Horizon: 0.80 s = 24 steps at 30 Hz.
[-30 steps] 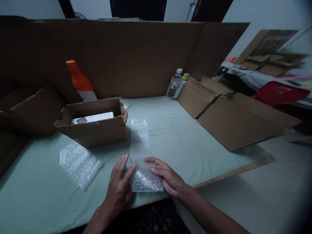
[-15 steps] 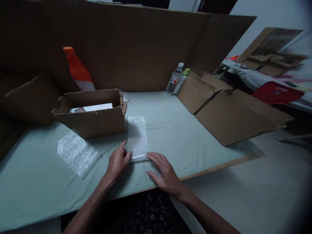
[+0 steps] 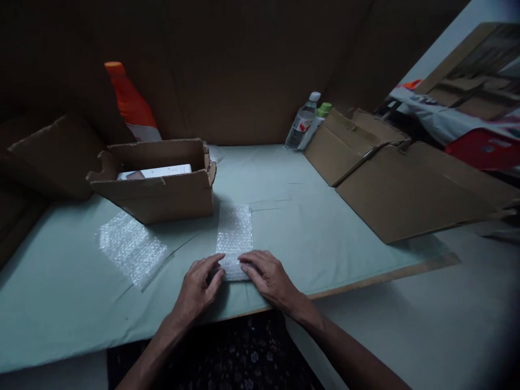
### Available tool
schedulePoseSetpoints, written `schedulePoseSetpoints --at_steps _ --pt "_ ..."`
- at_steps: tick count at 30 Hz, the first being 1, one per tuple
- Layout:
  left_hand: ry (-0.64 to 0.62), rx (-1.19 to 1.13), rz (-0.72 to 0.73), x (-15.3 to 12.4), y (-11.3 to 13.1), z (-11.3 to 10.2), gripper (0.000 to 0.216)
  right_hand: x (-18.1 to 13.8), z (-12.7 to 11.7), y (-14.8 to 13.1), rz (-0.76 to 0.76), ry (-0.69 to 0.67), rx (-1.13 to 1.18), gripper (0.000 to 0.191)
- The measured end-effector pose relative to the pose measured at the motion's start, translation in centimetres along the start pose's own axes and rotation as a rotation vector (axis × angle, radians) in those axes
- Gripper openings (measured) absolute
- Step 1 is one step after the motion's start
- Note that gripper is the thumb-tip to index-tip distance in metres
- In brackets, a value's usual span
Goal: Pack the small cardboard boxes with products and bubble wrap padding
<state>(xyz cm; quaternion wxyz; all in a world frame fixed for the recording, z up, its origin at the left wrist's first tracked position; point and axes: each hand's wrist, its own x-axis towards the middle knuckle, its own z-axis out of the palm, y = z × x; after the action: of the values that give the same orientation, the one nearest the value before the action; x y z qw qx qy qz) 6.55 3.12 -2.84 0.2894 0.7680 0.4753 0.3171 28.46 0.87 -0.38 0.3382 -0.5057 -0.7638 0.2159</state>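
Observation:
A narrow strip of bubble wrap [image 3: 234, 227] lies on the pale green tablecloth in front of me, its near end looking folded over. My left hand [image 3: 201, 280] pinches the left edge of that near end between thumb and fingers. On the opposite edge, my right hand [image 3: 270, 277] holds the wrap with its fingers on top and the thumb tucked below them. Both palms are hidden from the camera. To the left lies a second bubble wrap sheet [image 3: 132, 249], flat and untouched.
An open cardboard box [image 3: 179, 200] holding a white box [image 3: 166, 171] stands behind the left sheet. Beyond are an orange bottle [image 3: 134, 105], a clear water bottle [image 3: 303, 122] and a green-capped bottle [image 3: 319, 122]. Cardboard flaps [image 3: 406, 189] stand at right; a cardboard wall [image 3: 252, 70] closes the back.
My hands have come closer together and now grip both edges of the strip's near end, which appears folded. The right thumb has moved up onto the wrap. The view has tilted down slightly.

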Motion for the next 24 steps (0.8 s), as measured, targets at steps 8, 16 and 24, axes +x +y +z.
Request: schedulePoseSetpoints --at_steps 8,16,24 --pt "0.137 0.154 0.158 1.0 -0.3 0.4 0.034 -1.4 0.8 0.5 -0.105 -0.021 -0.274 0.032" --pt "-0.019 0.059 0.236 -1.2 -0.2 -1.0 0.038 -1.7 0.7 0.1 -0.018 -0.010 -0.018 0.019" --pt "0.073 0.210 0.186 0.4 -0.4 -0.5 0.030 -2.2 0.7 0.3 -0.109 0.041 -0.285 0.038"
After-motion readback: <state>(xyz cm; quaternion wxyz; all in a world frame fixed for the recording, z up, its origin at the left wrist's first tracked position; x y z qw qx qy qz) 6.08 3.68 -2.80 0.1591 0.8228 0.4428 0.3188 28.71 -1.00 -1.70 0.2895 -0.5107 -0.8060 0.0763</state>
